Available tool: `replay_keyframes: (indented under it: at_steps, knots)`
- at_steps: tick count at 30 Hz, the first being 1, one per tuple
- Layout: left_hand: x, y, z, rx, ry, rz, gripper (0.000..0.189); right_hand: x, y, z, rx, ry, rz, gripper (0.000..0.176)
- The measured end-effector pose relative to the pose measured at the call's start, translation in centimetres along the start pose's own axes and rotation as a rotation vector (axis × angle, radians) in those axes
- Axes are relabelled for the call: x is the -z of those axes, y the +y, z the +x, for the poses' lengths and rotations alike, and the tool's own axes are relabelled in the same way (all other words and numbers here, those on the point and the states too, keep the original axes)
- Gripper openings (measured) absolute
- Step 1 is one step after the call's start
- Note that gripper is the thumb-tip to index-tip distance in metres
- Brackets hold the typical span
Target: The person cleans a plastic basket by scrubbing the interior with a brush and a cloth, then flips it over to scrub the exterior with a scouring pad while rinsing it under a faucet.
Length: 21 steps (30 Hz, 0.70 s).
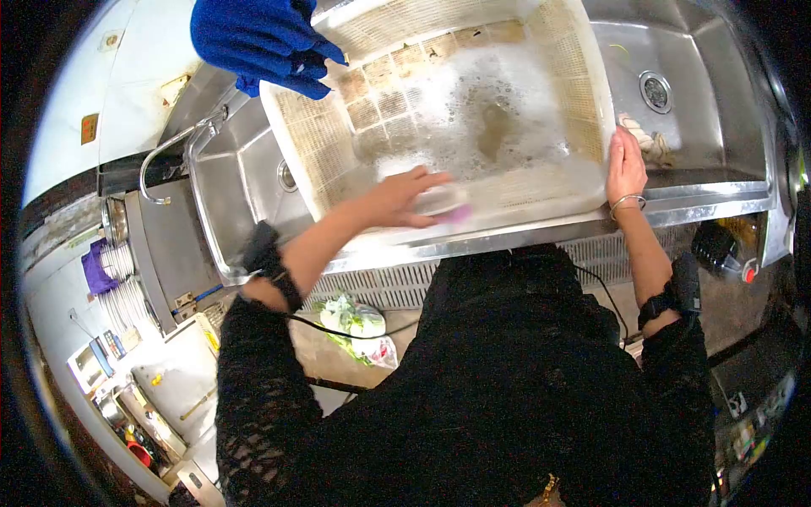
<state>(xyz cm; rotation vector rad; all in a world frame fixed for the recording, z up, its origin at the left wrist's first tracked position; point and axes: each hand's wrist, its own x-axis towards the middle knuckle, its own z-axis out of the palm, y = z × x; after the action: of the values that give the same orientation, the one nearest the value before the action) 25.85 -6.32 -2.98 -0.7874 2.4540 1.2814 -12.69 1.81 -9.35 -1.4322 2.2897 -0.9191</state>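
Observation:
A large white plastic basket (pixel 528 190) with perforated, yellow-stained walls rests tilted across the steel sinks, soapy foam and brownish water inside it. My left hand (pixel 404 199) is closed on a white and purple scrubber (pixel 454 211), smeared by motion, low against the basket's near wall. I cannot tell the scrubber's exact kind. At the right end, my right hand (pixel 627 169) grips the basket's side near its corner, fingers pointing away from me. A bracelet circles that wrist.
A blue cloth (pixel 262 42) hangs over the basket's far left corner. Left of it are a curved faucet (pixel 156 169) and a sink basin (pixel 253 186). A pale crumpled item (pixel 646 142) lies in the right basin (pixel 701 101). Bagged greens (pixel 355 325) and a dark bottle (pixel 718 252) sit below.

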Motion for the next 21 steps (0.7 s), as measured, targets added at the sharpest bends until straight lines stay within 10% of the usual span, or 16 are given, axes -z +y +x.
replay_keyframes:
  at_steps: [8,15,21]
  knots:
    - [-3.0,4.2,10.4,-0.115,0.188,-0.072,0.073,-0.5,0.9,0.2,0.029,0.002,0.024,0.038]
    - [-0.3,-6.2,-1.9,0.391,-0.124,0.169,0.081,0.0,0.2,0.0,0.055,-0.001,0.007,0.039]
    - [-2.3,-9.0,-0.3,0.653,0.315,0.208,0.091,-0.4,0.6,0.0,0.038,-0.008,0.001,0.038]
